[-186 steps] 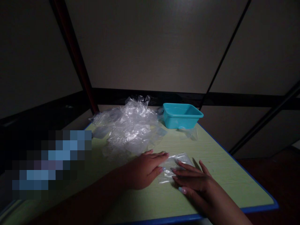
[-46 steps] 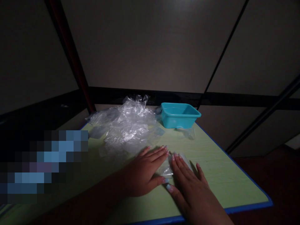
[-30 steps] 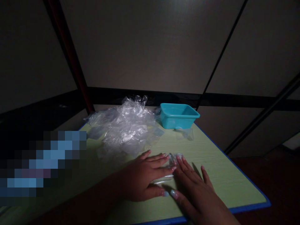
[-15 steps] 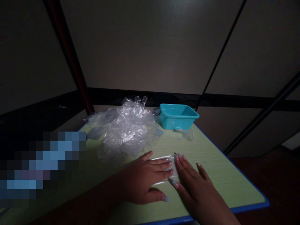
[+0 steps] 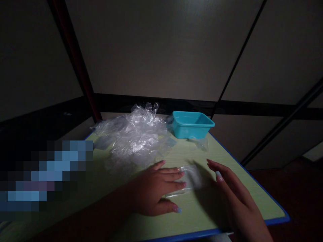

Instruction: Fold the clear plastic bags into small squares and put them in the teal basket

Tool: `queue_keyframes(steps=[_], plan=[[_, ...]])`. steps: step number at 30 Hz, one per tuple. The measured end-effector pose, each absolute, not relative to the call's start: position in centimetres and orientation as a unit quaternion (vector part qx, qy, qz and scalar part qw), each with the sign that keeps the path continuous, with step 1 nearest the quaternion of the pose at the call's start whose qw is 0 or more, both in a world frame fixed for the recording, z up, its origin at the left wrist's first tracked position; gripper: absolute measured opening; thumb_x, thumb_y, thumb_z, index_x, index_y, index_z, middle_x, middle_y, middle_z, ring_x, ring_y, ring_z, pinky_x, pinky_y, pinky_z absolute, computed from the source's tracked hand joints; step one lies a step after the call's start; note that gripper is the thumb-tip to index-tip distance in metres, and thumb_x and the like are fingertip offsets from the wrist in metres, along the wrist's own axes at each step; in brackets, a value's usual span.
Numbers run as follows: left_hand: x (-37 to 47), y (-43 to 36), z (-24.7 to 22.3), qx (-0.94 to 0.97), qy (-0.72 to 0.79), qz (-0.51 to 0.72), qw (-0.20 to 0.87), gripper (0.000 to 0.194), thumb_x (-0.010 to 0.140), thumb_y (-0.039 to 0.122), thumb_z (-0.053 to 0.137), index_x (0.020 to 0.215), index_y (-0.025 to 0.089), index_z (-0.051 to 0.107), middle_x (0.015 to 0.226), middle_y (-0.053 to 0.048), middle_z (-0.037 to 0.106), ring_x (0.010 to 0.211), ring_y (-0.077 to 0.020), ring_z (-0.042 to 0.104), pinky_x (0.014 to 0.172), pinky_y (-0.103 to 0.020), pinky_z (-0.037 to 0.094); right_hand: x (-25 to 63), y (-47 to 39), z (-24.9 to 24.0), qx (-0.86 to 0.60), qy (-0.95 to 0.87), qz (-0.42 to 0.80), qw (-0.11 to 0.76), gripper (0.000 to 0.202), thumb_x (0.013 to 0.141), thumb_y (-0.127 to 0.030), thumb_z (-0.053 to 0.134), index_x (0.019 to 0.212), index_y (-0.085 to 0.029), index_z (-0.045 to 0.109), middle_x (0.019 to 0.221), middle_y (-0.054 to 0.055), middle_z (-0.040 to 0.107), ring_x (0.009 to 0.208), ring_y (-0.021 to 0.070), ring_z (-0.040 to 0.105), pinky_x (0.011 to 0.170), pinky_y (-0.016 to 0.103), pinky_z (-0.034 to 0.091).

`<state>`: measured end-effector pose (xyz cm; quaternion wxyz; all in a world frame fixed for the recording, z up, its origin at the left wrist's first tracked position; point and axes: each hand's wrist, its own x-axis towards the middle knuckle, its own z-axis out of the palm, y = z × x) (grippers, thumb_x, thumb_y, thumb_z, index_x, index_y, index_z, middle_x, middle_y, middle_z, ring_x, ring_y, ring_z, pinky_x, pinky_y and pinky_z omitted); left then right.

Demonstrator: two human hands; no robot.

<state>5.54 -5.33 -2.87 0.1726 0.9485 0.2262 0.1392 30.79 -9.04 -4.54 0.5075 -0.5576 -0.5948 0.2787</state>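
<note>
A clear plastic bag (image 5: 193, 176) lies flat on the table near its front. My left hand (image 5: 157, 189) rests palm down across the bag's left part, fingers spread and pointing right, hiding that end of it. To the right of the bag, my right hand (image 5: 234, 193) is raised off the table with nothing in it, its thumb apart from the fingers. A shadow from it falls over the table and the bag's right edge.
A loose heap of crumpled clear plastic bags (image 5: 138, 134) covers the back left of the table (image 5: 252, 201). At the back right stands a turquoise plastic basin (image 5: 193, 131), with another clear bag (image 5: 202, 144) by its base. The table has a blue edge; panelled walls rise behind.
My right hand has lifted off the plastic bag and moved to the right, uncovering the bag's right end. My left hand has stayed nearly in place on the bag.
</note>
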Motion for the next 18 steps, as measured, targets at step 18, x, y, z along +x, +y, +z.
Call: queue_keyframes(steps=[18], plan=[[5.7,-5.2,-3.2,0.945,0.227,0.147,0.183,0.058,0.084,0.049,0.059,0.137,0.030,0.042,0.141,-0.004,0.046,0.131,-0.0266,0.039,0.111,-0.052,0.014,31.7,-8.1,-4.8,-0.424,-0.418,0.510,0.621,0.018,0.087,-0.038,0.053,0.101,-0.033,0.063,0.124,0.002,0.060,0.129,0.0307,0.041,0.092,0.052,0.047]])
